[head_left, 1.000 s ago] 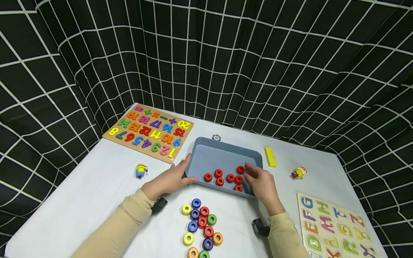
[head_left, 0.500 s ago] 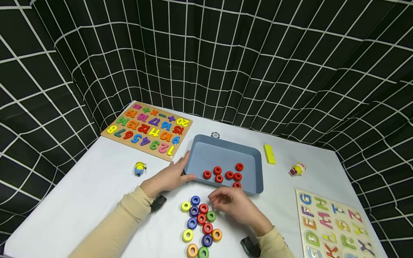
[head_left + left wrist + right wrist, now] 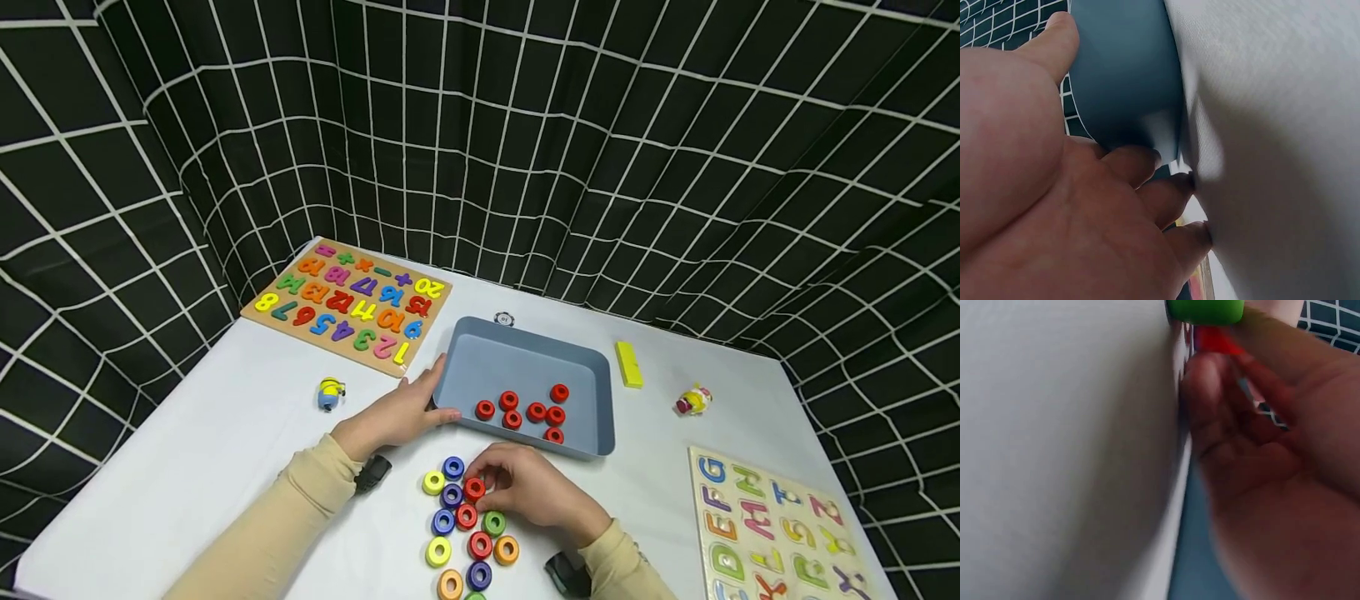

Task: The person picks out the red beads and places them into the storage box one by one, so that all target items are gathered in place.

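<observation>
My left hand point(image 3: 405, 412) holds the near left corner of a blue-grey tray point(image 3: 525, 342). Its thumb lies at the near rim and its fingers are along the left wall; in the left wrist view the fingers bend against the tray wall point(image 3: 1129, 69). Several red rings lie inside the tray, one of them a red ring point(image 3: 559, 392) nearer the right. My right hand point(image 3: 532, 487) pinches another red ring point(image 3: 474, 489) at the top of a loose group on the cloth. A green ring point(image 3: 493, 523) sits just below that hand.
Blue, yellow, orange and red rings crowd around, such as a yellow ring point(image 3: 438, 551). A number board point(image 3: 348, 304) lies back left, a letter board point(image 3: 780, 525) at right. Small figures point(image 3: 330, 393), a yellow block point(image 3: 629, 365) and a poker chip point(image 3: 504, 318) surround the tray.
My right hand has left the tray and a red ring there, moved toward me and left, and taken hold of a red ring in the group. My left hand stays at the tray.
</observation>
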The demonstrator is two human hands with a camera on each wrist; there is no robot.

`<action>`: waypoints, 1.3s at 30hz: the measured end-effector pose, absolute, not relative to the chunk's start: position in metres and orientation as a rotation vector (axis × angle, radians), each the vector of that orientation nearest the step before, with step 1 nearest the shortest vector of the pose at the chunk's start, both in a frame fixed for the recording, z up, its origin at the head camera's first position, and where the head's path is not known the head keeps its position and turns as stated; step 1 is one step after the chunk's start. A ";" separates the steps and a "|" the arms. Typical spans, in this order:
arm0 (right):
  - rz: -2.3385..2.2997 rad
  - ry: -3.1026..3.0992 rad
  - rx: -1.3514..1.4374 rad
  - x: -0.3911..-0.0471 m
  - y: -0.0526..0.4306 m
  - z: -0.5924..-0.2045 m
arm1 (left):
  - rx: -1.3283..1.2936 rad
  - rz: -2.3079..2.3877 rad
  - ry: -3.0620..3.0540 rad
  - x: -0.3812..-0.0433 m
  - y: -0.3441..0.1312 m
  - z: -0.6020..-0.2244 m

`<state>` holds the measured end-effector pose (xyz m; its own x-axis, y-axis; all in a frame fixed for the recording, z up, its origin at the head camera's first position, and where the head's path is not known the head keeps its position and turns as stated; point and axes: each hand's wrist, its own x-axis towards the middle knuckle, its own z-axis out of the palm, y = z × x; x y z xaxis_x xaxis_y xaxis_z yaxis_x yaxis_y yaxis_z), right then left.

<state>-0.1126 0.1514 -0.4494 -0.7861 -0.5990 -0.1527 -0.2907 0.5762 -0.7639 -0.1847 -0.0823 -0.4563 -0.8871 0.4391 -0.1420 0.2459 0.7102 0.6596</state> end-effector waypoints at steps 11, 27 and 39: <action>-1.602 2.459 -0.183 -0.145 0.176 -0.428 | 0.522 0.943 2.623 -0.186 -0.082 -0.461; -1.271 2.756 0.024 -0.184 0.200 -0.443 | 0.535 0.928 2.616 -0.184 -0.078 -0.459; -1.454 2.760 -0.203 -0.150 0.179 -0.419 | 0.506 0.929 2.631 -0.186 -0.081 -0.457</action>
